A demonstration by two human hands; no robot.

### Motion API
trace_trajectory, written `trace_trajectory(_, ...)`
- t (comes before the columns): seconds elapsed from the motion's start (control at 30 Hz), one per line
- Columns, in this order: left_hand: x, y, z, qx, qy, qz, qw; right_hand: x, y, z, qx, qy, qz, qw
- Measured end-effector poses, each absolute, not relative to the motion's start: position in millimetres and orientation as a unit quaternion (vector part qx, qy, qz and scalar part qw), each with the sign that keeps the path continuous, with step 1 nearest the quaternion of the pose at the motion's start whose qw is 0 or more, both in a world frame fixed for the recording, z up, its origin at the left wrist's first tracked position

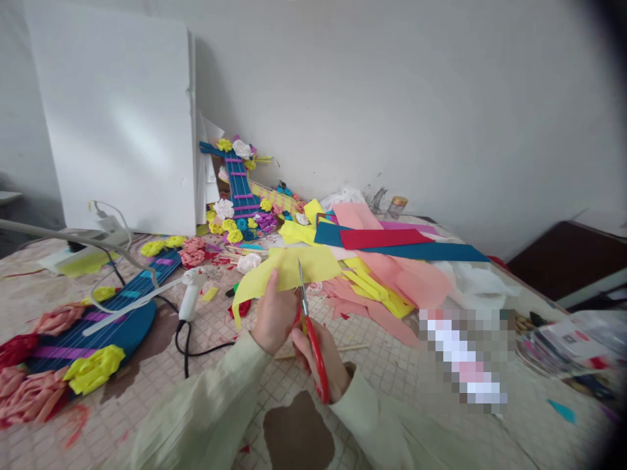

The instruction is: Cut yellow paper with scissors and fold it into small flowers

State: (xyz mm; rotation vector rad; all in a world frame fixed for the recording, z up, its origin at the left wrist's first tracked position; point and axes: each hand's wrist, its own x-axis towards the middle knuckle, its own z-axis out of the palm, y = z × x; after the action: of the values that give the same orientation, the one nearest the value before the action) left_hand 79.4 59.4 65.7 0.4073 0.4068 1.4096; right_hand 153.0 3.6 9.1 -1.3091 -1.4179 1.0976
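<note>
A strip of yellow paper (259,277) is pinched in my left hand (277,316), its left end drooping and its right end reaching over the pile of strips. My right hand (321,359) is closed on red-handled scissors (317,356). The scissor blades point up and away from me, with a tip against the yellow paper near its middle. Both hands are close together, low over the table. The lower blade is partly hidden by the paper.
A white glue gun (190,297) with a black cord stands left of my hands. A blue guitar-shaped piece with paper flowers (95,369) lies farther left. Behind are coloured strips (386,238), another decorated guitar shape (238,183) and a jar (396,207).
</note>
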Motion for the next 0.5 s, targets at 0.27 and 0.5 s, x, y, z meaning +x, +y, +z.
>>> trace_trajectory(0.27, 81.4, 59.1, 67.2, 0.147, 0.189, 0.653, 0.719, 154.5, 4.0, 10.8, -0.512, -0.566, 0.470, 0.444)
trace_trajectory(0.5, 82.4, 56.7, 67.1, 0.138, 0.189, 0.649, 0.724, 155.6, 4.1, 9.3, -0.503, -0.557, 0.480, 0.454)
